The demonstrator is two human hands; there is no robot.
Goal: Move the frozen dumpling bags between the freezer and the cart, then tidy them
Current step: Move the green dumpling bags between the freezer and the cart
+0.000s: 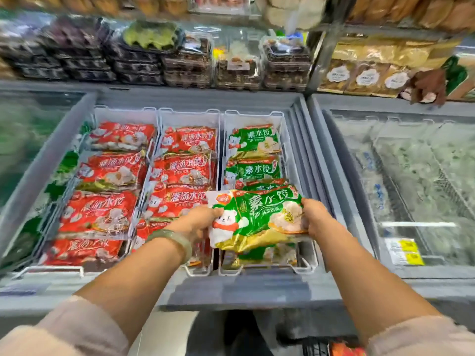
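A green dumpling bag (259, 214) with a white bear and gold lower edge hangs over the near end of the freezer's right-hand basket (285, 155). My left hand (199, 222) grips its left edge and my right hand (314, 217) grips its right edge. More green bags (253, 142) lie in that basket behind and beneath it. Red dumpling bags (102, 211) fill the left basket, and another row of red bags (185, 165) fills the middle one. The open chest freezer has a grey rim (231, 286) just in front of me.
A second chest freezer (411, 176) with a frosted glass lid stands at the right. Shelves behind hold clear boxes of pastries (180, 60) and bagged bread (365, 75). Another person's hand (426, 86) reaches to the shelf at far right. A red package (347, 349) shows at the bottom edge.
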